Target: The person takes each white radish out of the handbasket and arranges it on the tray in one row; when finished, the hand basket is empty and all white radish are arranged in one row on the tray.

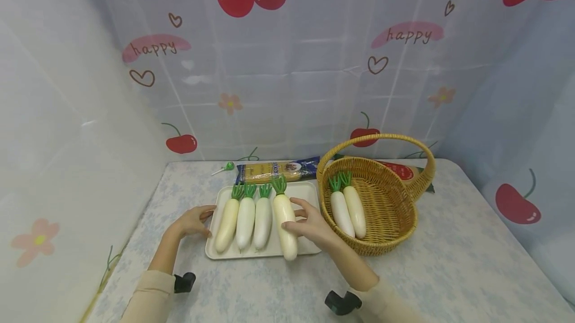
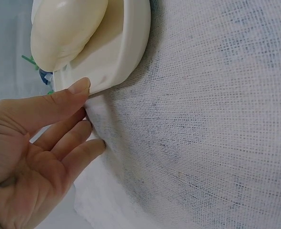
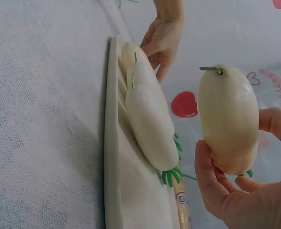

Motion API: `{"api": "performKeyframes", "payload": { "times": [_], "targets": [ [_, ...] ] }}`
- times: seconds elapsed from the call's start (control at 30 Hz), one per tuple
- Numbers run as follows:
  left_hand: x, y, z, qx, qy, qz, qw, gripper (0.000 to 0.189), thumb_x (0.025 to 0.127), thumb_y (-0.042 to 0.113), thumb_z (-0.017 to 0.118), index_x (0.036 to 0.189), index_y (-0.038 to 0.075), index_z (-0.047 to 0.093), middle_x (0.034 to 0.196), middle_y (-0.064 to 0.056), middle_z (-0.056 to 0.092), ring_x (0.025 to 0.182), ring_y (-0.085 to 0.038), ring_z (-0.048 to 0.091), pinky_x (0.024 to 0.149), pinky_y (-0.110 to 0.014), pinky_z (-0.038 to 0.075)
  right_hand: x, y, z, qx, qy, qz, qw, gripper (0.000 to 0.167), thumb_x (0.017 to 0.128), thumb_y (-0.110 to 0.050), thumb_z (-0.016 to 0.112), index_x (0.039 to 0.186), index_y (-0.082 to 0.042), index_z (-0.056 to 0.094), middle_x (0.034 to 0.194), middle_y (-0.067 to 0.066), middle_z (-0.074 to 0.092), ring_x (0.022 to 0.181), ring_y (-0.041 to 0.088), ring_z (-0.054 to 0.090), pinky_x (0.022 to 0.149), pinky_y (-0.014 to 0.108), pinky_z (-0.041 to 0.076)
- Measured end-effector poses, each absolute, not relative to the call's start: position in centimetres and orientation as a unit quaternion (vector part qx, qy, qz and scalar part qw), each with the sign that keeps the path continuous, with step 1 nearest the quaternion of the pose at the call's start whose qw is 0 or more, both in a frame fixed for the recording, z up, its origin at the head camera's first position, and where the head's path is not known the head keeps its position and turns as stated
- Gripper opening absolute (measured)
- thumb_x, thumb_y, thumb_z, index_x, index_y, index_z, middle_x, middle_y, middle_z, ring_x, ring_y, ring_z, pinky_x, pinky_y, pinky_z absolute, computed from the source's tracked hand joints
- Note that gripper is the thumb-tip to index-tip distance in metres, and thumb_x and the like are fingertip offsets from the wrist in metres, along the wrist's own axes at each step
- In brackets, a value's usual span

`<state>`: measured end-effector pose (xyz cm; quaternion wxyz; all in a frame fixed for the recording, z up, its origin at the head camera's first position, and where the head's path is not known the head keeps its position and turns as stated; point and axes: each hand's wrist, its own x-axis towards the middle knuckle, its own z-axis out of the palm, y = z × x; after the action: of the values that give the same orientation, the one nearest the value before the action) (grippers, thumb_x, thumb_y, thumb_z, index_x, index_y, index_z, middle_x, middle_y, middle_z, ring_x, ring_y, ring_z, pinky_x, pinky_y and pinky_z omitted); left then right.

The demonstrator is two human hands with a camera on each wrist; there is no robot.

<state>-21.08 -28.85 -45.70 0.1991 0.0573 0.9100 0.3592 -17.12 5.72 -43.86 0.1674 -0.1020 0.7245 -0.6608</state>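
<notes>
Between the thumb and fingers of my right hand (image 1: 314,225) is a white radish (image 1: 283,210) with a green top, held above the right part of the white tray (image 1: 310,193). The right wrist view shows this radish (image 3: 228,114) raised clear of the tray, its thin root end facing the camera. Three more radishes lie side by side in the tray: a yellowish one (image 1: 227,225) at the left, a white one (image 1: 245,223) and a pale greenish one (image 1: 262,223). My left hand (image 1: 190,220) touches the tray's left edge with loosely bent fingers; its thumb rests at the rim.
Right of the tray stands a wicker basket (image 1: 391,213) with a tall handle, holding two radishes (image 1: 348,210). Behind the tray lie a pack of noodles (image 1: 278,170) and a green lollipop (image 1: 229,166). A red-labelled package (image 1: 404,170) is partly hidden behind the basket.
</notes>
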Motion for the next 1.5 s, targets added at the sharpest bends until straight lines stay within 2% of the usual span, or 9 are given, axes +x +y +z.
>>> {"api": "performKeyframes", "payload": {
  "times": [0.43, 0.8, 1.0, 1.2, 1.5],
  "targets": [
    [-21.1, -28.8, -45.6, 0.053, 0.913, 0.353, 0.198, 0.088, 0.065, -0.007, 0.079, 0.14, -0.01, 0.034, 0.14, -0.033, 0.035, 0.129, -0.045, 0.036, 0.104, -0.053, 0.036, -18.7, 5.4, -45.3, -0.048, 0.735, -0.662, 0.143, 0.077, 0.08, -0.013, 0.071, 0.145, -0.004, 0.031, 0.12, 0.026, 0.054, 0.092, 0.025, 0.062, 0.07, 0.035, 0.055],
    [-21.0, -28.8, -45.8, 0.053, 0.915, 0.351, 0.192, 0.088, 0.065, -0.007, 0.079, 0.14, -0.01, 0.034, 0.139, -0.032, 0.037, 0.129, -0.046, 0.037, 0.105, -0.054, 0.035, -19.8, 5.1, -46.4, -0.016, 0.746, -0.654, 0.124, 0.077, 0.078, -0.014, 0.071, 0.144, -0.003, 0.033, 0.123, 0.028, 0.051, 0.098, 0.031, 0.06, 0.069, 0.034, 0.054],
    [-21.1, -28.8, -45.9, 0.059, 0.914, 0.352, 0.19, 0.087, 0.065, -0.007, 0.079, 0.14, -0.011, 0.035, 0.139, -0.032, 0.037, 0.129, -0.045, 0.037, 0.105, -0.053, 0.035, -20.3, 4.8, -46.9, -0.009, 0.761, -0.637, 0.12, 0.078, 0.077, -0.014, 0.073, 0.143, -0.003, 0.034, 0.123, 0.028, 0.052, 0.099, 0.032, 0.06, 0.069, 0.036, 0.056],
    [-21.0, -28.7, -45.6, 0.057, 0.913, 0.356, 0.191, 0.087, 0.065, -0.008, 0.078, 0.14, -0.011, 0.035, 0.14, -0.032, 0.036, 0.129, -0.045, 0.037, 0.105, -0.053, 0.034, -20.7, 4.5, -47.3, -0.006, 0.772, -0.625, 0.116, 0.078, 0.076, -0.016, 0.074, 0.143, -0.004, 0.036, 0.122, 0.026, 0.054, 0.1, 0.032, 0.06, 0.075, 0.037, 0.056],
    [-21.0, -28.8, -45.8, 0.057, 0.913, 0.356, 0.194, 0.087, 0.065, -0.008, 0.078, 0.14, -0.011, 0.034, 0.14, -0.033, 0.036, 0.129, -0.045, 0.036, 0.105, -0.053, 0.035, -21.0, 4.0, -47.4, -0.015, 0.762, -0.637, 0.119, 0.078, 0.077, -0.013, 0.072, 0.144, -0.003, 0.033, 0.121, 0.028, 0.052, 0.097, 0.033, 0.06, 0.071, 0.038, 0.057]
  ]
}}
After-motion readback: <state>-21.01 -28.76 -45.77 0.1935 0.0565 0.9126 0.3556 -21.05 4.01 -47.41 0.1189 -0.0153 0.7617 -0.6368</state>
